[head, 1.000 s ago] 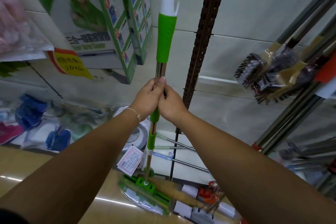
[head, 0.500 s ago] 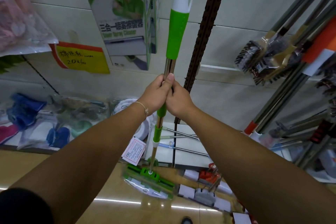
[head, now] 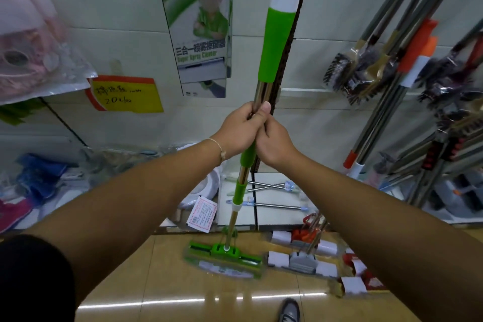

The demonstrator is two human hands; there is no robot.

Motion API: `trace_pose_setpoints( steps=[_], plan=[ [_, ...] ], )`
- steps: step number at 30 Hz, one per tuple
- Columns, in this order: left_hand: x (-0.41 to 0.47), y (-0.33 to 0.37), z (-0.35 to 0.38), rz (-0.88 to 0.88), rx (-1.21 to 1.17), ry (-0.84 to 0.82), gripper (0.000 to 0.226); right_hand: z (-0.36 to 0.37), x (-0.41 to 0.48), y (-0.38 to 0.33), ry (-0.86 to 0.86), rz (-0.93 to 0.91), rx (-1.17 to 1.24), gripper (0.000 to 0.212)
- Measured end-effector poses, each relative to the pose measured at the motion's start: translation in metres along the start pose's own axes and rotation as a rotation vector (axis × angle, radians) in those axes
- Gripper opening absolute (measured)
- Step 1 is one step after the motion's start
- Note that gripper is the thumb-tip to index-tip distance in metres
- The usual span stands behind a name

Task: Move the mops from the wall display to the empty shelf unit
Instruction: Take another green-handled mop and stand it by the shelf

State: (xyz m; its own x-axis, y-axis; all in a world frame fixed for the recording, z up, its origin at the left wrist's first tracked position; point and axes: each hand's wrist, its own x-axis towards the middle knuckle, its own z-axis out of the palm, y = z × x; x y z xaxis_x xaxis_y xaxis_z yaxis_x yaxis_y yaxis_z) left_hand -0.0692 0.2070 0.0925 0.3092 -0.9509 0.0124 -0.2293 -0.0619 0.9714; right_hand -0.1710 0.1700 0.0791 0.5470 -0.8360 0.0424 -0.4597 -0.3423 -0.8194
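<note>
Holding the long steel-pole mop with green foam sleeve and white cap (head: 277, 42) upright, off the wall display, flat green head (head: 224, 256) low near the tan glossy floor (head: 170, 290). Gripped mid-pole, left hand (head: 240, 128) above, right hand (head: 274, 144) touching below, fingers wrapped tight (probably for balance while carrying). Compared with one second ago: same grip, pole further right in view.
</note>
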Motion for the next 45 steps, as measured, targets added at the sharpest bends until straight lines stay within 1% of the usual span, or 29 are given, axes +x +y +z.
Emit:
trace_pose_setpoints(
  steps=[4,9,10,13,14,17,19,20,25,26,28,29,31,32,34,36,38,41,45],
  plan=[
    [-0.005,0.034,-0.001,0.05,0.078,-0.051,0.04,-0.025,-0.012,-0.024,0.007,-0.001,-0.02,0.043],
    [-0.012,0.079,0.006,0.162,0.124,-0.179,0.033,-0.063,-0.038,-0.046,0.09,0.017,0.017,0.045],
    [-0.012,0.086,0.009,0.182,0.112,-0.202,0.033,-0.071,-0.043,-0.049,0.106,0.01,0.03,0.045],
    [-0.014,0.109,0.026,0.2,0.03,-0.277,0.045,-0.097,-0.059,-0.058,0.155,-0.011,0.09,0.046],
    [-0.016,0.116,0.033,0.186,-0.007,-0.315,0.046,-0.106,-0.065,-0.06,0.172,-0.009,0.109,0.047],
    [-0.024,0.144,0.06,0.173,-0.11,-0.425,0.041,-0.132,-0.079,-0.065,0.252,-0.015,0.135,0.051],
    [-0.029,0.162,0.079,0.172,-0.144,-0.464,0.046,-0.152,-0.09,-0.066,0.307,-0.026,0.124,0.058],
    [-0.032,0.171,0.088,0.171,-0.145,-0.486,0.048,-0.162,-0.096,-0.064,0.327,-0.031,0.113,0.058],
    [-0.038,0.209,0.153,0.181,-0.165,-0.654,0.044,-0.222,-0.137,-0.053,0.464,-0.014,0.037,0.056],
    [-0.04,0.216,0.167,0.195,-0.164,-0.68,0.048,-0.234,-0.144,-0.05,0.487,-0.01,0.024,0.055],
    [-0.045,0.231,0.194,0.22,-0.145,-0.697,0.067,-0.26,-0.161,-0.042,0.533,0.009,-0.018,0.049],
    [-0.048,0.239,0.208,0.244,-0.13,-0.713,0.068,-0.274,-0.169,-0.038,0.562,0.018,-0.041,0.046],
    [-0.055,0.256,0.238,0.292,-0.124,-0.735,0.06,-0.303,-0.187,-0.03,0.606,0.034,-0.067,0.041],
    [-0.058,0.264,0.253,0.302,-0.133,-0.753,0.061,-0.316,-0.194,-0.024,0.625,0.039,-0.076,0.042],
    [-0.064,0.28,0.287,0.32,-0.134,-0.782,0.072,-0.343,-0.21,-0.014,0.662,0.047,-0.084,0.049],
    [-0.069,0.296,0.32,0.359,-0.133,-0.818,0.073,-0.372,-0.225,-0.002,0.713,0.059,-0.091,0.054],
    [-0.077,0.313,0.352,0.378,-0.132,-0.856,0.073,-0.402,-0.24,0.01,0.766,0.085,-0.109,0.049],
    [-0.088,0.334,0.403,0.396,-0.166,-0.891,0.099,-0.445,-0.266,0.029,0.817,0.125,-0.147,0.045],
    [-0.103,0.358,0.471,0.449,-0.215,-0.93,0.095,-0.497,-0.303,0.053,0.87,0.151,-0.16,0.046]
  ],
)
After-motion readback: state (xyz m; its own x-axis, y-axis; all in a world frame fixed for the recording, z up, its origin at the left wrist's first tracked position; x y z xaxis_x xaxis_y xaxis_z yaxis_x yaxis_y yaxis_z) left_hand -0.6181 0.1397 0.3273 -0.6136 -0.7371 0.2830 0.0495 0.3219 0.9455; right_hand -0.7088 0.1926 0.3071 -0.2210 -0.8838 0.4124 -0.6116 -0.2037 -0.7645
